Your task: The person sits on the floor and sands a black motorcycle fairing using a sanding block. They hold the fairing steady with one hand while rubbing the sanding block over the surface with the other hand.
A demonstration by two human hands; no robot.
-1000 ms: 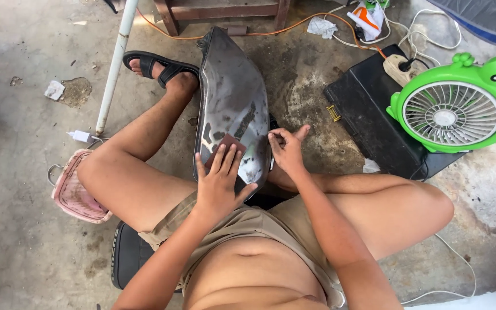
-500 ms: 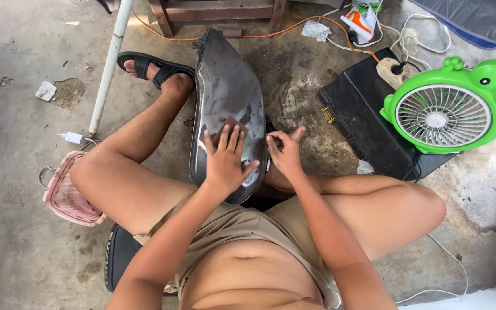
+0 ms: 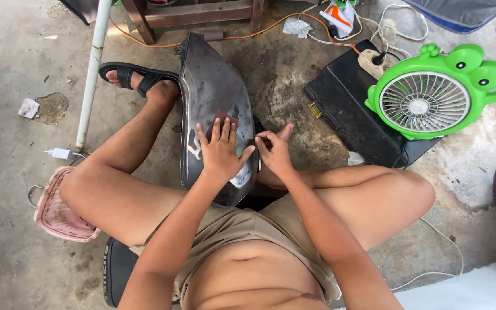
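your left hand (image 3: pixel 220 150) lies flat, fingers spread, pressing a brown sanding sheet (image 3: pixel 220 121) onto the dark grey curved panel (image 3: pixel 210 92) that rests between your legs. your right hand (image 3: pixel 275 154) sits just right of it, fingers curled and pinching the panel's edge. past the right hand, a green frog-shaped fan (image 3: pixel 431 95) stands on a black case (image 3: pixel 340 97).

Left hand (image 3: pixel 220 150) flat, right hand (image 3: pixel 275 152) curled

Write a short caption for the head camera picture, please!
Left hand presses brown sandpaper on a dark curved panel; right hand steadies its edge.
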